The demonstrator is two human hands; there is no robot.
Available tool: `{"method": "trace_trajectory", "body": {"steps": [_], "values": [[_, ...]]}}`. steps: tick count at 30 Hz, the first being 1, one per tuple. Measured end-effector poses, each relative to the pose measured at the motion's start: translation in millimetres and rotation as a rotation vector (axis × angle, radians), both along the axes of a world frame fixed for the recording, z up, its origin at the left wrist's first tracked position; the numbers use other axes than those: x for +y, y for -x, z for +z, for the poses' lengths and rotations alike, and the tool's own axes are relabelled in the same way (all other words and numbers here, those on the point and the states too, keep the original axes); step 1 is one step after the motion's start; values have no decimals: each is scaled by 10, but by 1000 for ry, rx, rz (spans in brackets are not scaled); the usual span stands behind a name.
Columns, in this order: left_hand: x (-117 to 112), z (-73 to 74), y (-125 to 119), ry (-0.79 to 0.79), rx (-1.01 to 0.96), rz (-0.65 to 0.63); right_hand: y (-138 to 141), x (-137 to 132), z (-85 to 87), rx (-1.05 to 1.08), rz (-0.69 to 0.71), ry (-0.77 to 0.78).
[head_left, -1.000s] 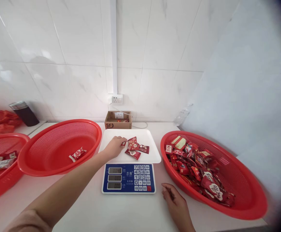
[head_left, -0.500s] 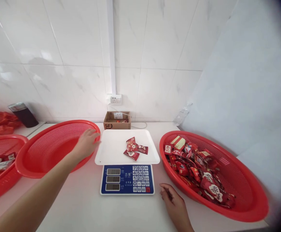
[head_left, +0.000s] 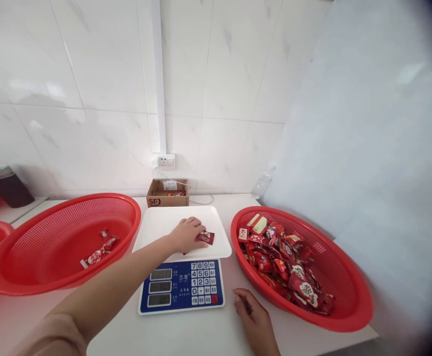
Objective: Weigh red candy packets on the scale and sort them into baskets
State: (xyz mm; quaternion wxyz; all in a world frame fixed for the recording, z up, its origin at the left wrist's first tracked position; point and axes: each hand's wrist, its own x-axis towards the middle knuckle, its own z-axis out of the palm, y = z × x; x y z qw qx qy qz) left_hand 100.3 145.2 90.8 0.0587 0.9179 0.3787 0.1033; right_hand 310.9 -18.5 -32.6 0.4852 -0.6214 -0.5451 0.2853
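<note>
Left hand point(head_left: 188, 236) reaches over the white tray point(head_left: 158, 225)

The left hand is bent down over the tray, and a small red packet point(head_left: 206, 238) pokes out by its fingertips on the right. I cannot tell if the fingers are squeezing the packet or only touching it (the hand hides part of it). The tray sits on top of a scale point(head_left: 181, 288) with blue buttons.

The right hand point(head_left: 253, 316) is on the near side, on the white table point(head_left: 178, 336), between the scale and the right basket point(head_left: 344, 277). Its fingers are loose and half bent. A big heap of red sweets point(head_left: 275, 262) fills much of the right basket.

To the left of the scale is the left basket point(head_left: 67, 217), with a few red-and-white packets point(head_left: 96, 256) lying in it. A brown box point(head_left: 170, 201) stands at the far side, behind the tray.
</note>
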Motion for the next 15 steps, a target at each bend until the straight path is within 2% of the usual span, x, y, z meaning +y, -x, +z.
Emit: {"method": "trace_trajectory", "body": {"steps": [5, 11, 15], "values": [[30, -19, -54, -56, -28, 71, -4, -3, -1, 0, 18, 27], [23, -62, 27, -111, -102, 221, -14, 2, -17, -7, 13, 30], [68, 59, 161, -133, -169, 320, -14, -4, -11, -21, 11, 29]]}}
